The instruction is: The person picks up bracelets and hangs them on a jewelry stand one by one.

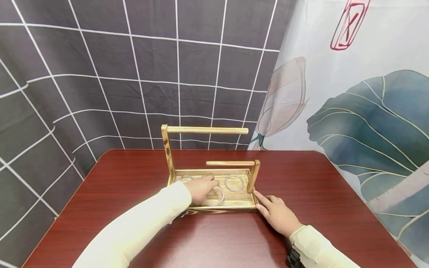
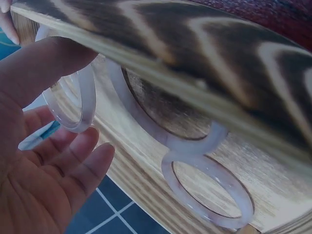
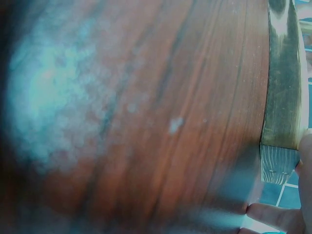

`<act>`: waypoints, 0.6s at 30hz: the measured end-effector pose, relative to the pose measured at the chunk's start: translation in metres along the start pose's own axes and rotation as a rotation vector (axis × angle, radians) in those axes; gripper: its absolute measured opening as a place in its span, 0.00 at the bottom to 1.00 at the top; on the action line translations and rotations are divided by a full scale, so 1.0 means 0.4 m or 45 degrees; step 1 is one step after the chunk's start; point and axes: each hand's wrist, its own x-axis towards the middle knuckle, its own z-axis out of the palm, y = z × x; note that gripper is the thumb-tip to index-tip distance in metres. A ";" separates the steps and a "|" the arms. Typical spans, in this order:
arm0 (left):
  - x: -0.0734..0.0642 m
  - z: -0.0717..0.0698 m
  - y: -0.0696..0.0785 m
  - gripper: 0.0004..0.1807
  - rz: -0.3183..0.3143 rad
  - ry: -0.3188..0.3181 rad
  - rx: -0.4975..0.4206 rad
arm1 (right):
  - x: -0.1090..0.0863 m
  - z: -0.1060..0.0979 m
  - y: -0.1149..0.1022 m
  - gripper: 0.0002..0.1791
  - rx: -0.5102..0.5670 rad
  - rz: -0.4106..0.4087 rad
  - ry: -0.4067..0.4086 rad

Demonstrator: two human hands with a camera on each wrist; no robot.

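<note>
A wooden display stand [image 1: 221, 209] has a shallow tray base, a tall post at its left and a short one at its right, each with a round bar. My left hand [image 1: 201, 189] reaches into the tray and grips a pale translucent bangle [image 2: 87, 100], thumb and fingers on opposite sides of it. A second bangle [image 1: 234, 183] lies to the right of that hand, and a further bangle [image 2: 209, 187] lies in the tray's left part. Another bangle [image 2: 141, 114] sits near the front wall. My right hand [image 1: 276, 214] rests against the tray's right end, fingers extended.
The tall post's upper bar [image 1: 207, 130] and the short post's lower bar [image 1: 231, 163] extend above the tray. The stand sits on a reddish-brown table [image 1: 134, 178]. A dark gridded curtain [image 1: 151, 93] and a flower-patterned curtain [image 1: 315, 74] hang behind.
</note>
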 end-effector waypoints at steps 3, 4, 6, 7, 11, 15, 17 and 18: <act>-0.009 -0.002 -0.006 0.33 0.014 0.037 -0.014 | -0.001 0.000 0.000 0.27 0.000 0.001 -0.002; -0.011 -0.003 -0.007 0.34 0.013 0.044 -0.010 | -0.002 -0.001 0.000 0.27 0.000 0.002 -0.002; -0.017 -0.006 -0.009 0.34 0.019 0.055 -0.009 | -0.003 0.000 0.001 0.27 0.000 0.004 -0.003; -0.020 -0.008 -0.009 0.34 0.011 0.054 -0.012 | -0.003 0.000 0.001 0.27 0.001 0.005 -0.003; -0.031 -0.012 -0.013 0.35 -0.039 0.043 -0.026 | -0.003 0.000 0.001 0.27 0.008 0.001 0.000; -0.040 -0.013 -0.020 0.38 -0.086 0.038 -0.058 | -0.002 0.001 0.001 0.27 0.011 -0.009 0.008; -0.043 -0.013 -0.025 0.39 -0.100 0.040 -0.067 | -0.001 0.002 0.002 0.27 0.007 -0.012 0.011; -0.043 -0.013 -0.027 0.39 -0.102 0.043 -0.079 | -0.001 0.002 0.002 0.27 0.006 -0.012 0.011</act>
